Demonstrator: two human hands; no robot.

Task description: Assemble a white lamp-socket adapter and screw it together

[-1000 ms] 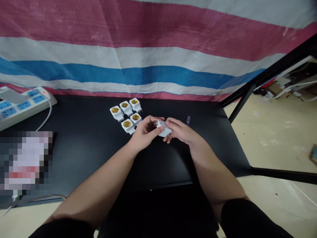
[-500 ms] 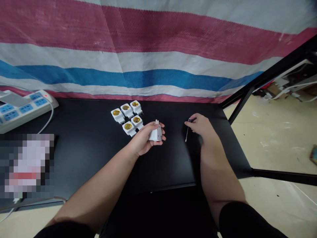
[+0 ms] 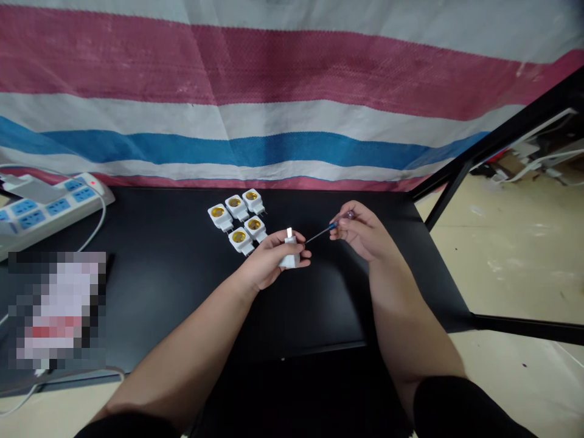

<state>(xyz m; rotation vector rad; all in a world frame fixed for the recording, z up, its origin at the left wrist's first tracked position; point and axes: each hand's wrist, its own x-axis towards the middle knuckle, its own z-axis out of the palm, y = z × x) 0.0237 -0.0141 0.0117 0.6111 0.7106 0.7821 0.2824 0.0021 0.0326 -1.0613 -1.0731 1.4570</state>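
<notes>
My left hand [image 3: 269, 258] is closed around a white plug-in lamp socket [image 3: 291, 258], its prongs pointing away from me. My right hand [image 3: 362, 228] grips a screwdriver [image 3: 319, 234] by its blue-and-purple handle. The thin metal shaft slants down to the left, and its tip reaches the right side of the held socket by my left fingertips. Whether the tip sits in a screw is hidden. Beyond my left hand, several similar white lamp sockets [image 3: 237, 205] with gold-coloured round openings lie grouped on the black table [image 3: 173, 243].
A white power strip [image 3: 89, 204] with blue outlets, a glowing red light and a cable stands at the left. In front of it lies a pixelated flat object [image 3: 59, 304]. Striped sheeting [image 3: 283, 146] hangs behind the table, and a black metal frame [image 3: 442, 188] borders the right side.
My right hand has lifted the screwdriver and swung its tip from pointing down to the held socket. My left hand has turned the socket. The view has shifted slightly.
</notes>
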